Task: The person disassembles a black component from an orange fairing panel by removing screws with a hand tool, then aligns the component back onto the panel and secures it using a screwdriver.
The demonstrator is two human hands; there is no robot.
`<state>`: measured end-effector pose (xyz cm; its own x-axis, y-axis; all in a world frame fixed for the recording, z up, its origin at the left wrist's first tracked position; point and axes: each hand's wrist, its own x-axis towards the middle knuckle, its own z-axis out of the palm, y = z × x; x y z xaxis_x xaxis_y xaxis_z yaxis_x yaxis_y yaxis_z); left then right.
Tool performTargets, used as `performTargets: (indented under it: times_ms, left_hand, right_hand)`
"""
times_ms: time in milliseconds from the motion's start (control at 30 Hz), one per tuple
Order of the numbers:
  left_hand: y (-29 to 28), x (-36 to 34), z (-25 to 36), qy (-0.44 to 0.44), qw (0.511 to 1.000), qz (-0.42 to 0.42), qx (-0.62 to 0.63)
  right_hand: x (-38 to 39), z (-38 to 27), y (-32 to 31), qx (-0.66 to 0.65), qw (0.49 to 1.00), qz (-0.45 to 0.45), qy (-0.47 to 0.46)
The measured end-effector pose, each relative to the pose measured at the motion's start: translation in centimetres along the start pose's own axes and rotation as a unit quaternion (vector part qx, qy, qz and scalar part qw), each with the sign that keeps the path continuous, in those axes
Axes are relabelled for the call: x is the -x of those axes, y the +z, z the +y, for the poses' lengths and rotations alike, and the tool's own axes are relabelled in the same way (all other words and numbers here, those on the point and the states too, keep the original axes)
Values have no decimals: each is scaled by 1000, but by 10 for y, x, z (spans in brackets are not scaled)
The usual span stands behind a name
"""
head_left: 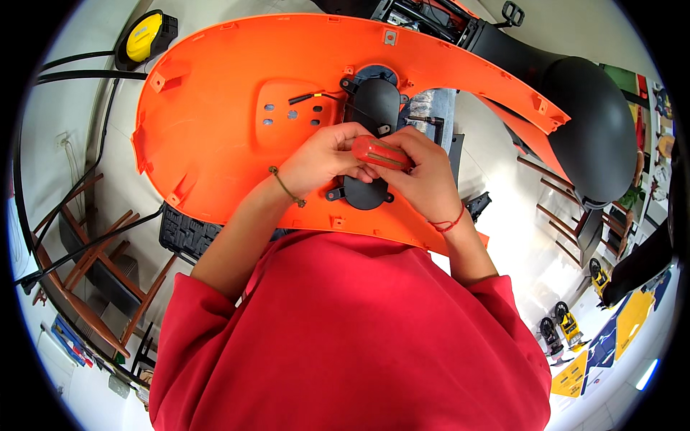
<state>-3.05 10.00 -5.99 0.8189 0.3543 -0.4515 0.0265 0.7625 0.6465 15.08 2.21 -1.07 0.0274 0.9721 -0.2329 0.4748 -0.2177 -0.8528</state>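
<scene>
A large orange plastic body panel (208,93) lies before me, its inner side with clips and tabs facing up. On it sits a black rounded lamp-like housing (376,100) with mounting ears, and a short cable with a connector (305,98) runs off to its left. My right hand (429,176) is closed round the red handle of a screwdriver (381,152), held over the housing. My left hand (325,159) is closed beside the handle, fingertips pinched near the tool's lower part. The screwdriver's tip and whatever the left fingers pinch are hidden.
A black tool case (185,233) lies at the panel's near left edge. Right of the housing, a black tool (429,121) rests on a grey surface. A black scooter-like seat (589,129) stands at the right. Wooden chairs (90,287) are on the left, with a yellow-black device (144,37) behind.
</scene>
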Motion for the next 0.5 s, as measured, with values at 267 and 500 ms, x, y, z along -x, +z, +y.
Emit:
performTargets:
  times_ms: [267, 500]
  left_hand:
    - [-2, 1, -2, 13, 998, -42, -54]
    - [1, 1, -2, 32, 996, -50, -66]
  right_hand:
    - [7, 5, -1, 49, 998, -15, -27]
    - [8, 11, 1, 126, 989, 3, -82]
